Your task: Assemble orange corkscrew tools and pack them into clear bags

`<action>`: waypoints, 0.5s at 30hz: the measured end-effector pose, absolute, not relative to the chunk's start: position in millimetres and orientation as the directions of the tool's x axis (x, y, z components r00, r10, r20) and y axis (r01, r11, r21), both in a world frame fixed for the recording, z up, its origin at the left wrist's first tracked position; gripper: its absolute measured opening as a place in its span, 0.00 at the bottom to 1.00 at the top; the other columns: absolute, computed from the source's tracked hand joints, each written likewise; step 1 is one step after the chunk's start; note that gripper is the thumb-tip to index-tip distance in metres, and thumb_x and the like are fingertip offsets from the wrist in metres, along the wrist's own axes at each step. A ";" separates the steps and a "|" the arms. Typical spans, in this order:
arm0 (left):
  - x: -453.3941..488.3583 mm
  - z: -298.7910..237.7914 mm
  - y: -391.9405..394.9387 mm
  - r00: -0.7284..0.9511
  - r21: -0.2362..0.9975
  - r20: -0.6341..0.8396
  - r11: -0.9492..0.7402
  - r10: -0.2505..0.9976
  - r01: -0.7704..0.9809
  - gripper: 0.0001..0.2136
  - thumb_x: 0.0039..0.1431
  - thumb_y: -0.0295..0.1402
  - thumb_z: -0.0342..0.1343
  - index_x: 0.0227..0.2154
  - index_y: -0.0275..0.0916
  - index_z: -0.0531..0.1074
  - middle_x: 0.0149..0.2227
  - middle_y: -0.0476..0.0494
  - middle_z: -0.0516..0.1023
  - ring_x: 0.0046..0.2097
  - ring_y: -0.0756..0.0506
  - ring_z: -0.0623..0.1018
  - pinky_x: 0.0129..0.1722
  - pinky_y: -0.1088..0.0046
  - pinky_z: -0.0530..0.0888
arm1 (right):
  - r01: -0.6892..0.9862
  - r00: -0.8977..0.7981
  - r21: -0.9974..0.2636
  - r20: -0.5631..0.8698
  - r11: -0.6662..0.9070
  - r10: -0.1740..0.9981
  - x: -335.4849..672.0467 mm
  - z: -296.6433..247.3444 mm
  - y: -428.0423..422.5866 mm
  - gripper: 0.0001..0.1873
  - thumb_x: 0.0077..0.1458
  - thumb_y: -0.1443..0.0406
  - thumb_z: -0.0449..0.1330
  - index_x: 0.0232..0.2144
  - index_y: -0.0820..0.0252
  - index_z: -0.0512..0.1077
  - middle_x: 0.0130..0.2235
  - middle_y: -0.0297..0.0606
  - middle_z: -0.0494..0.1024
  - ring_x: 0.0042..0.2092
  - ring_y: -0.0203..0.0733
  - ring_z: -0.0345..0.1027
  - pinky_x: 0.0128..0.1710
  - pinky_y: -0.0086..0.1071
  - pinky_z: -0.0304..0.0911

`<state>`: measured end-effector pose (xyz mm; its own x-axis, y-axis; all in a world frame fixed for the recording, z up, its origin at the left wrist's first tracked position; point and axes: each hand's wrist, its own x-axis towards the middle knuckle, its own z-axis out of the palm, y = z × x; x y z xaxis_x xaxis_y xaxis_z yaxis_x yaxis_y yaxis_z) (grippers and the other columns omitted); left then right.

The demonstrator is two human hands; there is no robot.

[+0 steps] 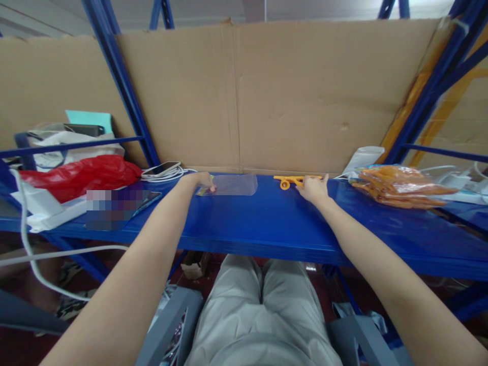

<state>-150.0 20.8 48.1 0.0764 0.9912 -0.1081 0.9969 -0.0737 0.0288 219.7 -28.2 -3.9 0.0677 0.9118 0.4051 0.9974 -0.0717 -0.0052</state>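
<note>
At the left middle of the blue shelf top, my left hand (pixel 205 182) pinches the end of a transparent plastic bag (pixel 238 185) that has a small coloured strip at that end. The bag lies flat, pointing to the right. Farther right, my right hand (pixel 313 189) is closed around an orange plastic piece (pixel 292 179), long and thin with a round wheel-like part under its left end. My fingers hide part of this piece. The bag and the orange piece lie apart, with a stretch of blue surface between them.
Right of my hand lies a plastic bag of orange parts (pixel 396 185). A phone (pixel 162 169) with white cable, a red plastic bag (pixel 87 175) and white boxes (pixel 57 211) sit at left. Cardboard (pixel 285 96) walls the back, between blue posts (pixel 122 81).
</note>
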 end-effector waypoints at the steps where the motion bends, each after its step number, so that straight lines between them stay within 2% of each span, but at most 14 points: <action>1: -148.0 48.5 21.9 0.071 0.029 -0.138 -0.068 0.988 0.997 0.13 0.48 0.30 0.59 0.38 0.40 0.82 0.50 0.43 0.81 0.50 0.44 0.80 0.46 0.77 0.73 | 0.997 0.077 -0.002 0.396 -0.083 0.915 219.1 -4.4 -28.5 0.22 0.61 0.59 0.53 0.52 0.67 0.71 0.51 0.56 0.76 0.58 0.58 0.66 0.64 0.62 0.37; 5: -130.5 44.5 23.4 0.080 -0.083 -0.126 -0.091 0.989 0.992 0.16 0.47 0.26 0.57 0.39 0.38 0.82 0.50 0.39 0.80 0.53 0.40 0.78 0.50 0.74 0.72 | 0.996 0.094 -0.022 0.341 -0.092 0.935 217.4 -5.8 -29.8 0.26 0.60 0.59 0.53 0.57 0.67 0.69 0.57 0.59 0.71 0.63 0.60 0.58 0.63 0.62 0.39; 8: -113.5 34.5 21.5 0.026 -0.163 -0.043 -0.033 0.999 0.986 0.20 0.50 0.27 0.55 0.47 0.36 0.79 0.54 0.31 0.77 0.56 0.34 0.76 0.55 0.60 0.71 | 0.995 0.094 -0.020 0.355 -0.093 0.930 217.8 -6.6 -30.2 0.26 0.60 0.58 0.52 0.57 0.66 0.70 0.60 0.57 0.68 0.64 0.61 0.54 0.63 0.63 0.40; 11: -101.5 25.0 18.8 0.046 -0.228 -0.008 -0.046 0.999 0.973 0.23 0.55 0.25 0.49 0.54 0.34 0.74 0.58 0.27 0.73 0.60 0.33 0.71 0.61 0.48 0.63 | 0.993 0.112 -0.008 0.358 -0.116 0.927 219.3 -8.1 -29.4 0.27 0.60 0.56 0.51 0.55 0.66 0.71 0.61 0.56 0.67 0.65 0.61 0.53 0.63 0.63 0.39; 13: -97.7 22.3 17.0 0.067 -0.241 -0.016 -0.069 0.998 0.968 0.23 0.57 0.25 0.47 0.55 0.35 0.73 0.59 0.28 0.72 0.61 0.35 0.70 0.62 0.46 0.60 | 0.993 0.117 -0.016 0.359 -0.119 0.926 220.4 -9.1 -28.3 0.28 0.60 0.55 0.51 0.55 0.65 0.72 0.61 0.56 0.66 0.65 0.62 0.52 0.63 0.64 0.38; 15: -95.8 22.4 15.5 0.073 -0.232 -0.015 -0.074 0.997 0.970 0.23 0.58 0.26 0.47 0.56 0.35 0.71 0.59 0.28 0.72 0.61 0.35 0.70 0.62 0.47 0.61 | 0.992 0.124 -0.038 0.349 -0.118 0.929 221.4 -9.3 -27.4 0.28 0.60 0.55 0.50 0.56 0.64 0.72 0.62 0.56 0.66 0.65 0.63 0.52 0.63 0.66 0.39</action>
<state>-95.8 15.5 22.4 0.0729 0.9972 -0.0151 0.9699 -0.0744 -0.2320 221.4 -27.4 -9.3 0.1242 0.9288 0.3491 0.9922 -0.1183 -0.0382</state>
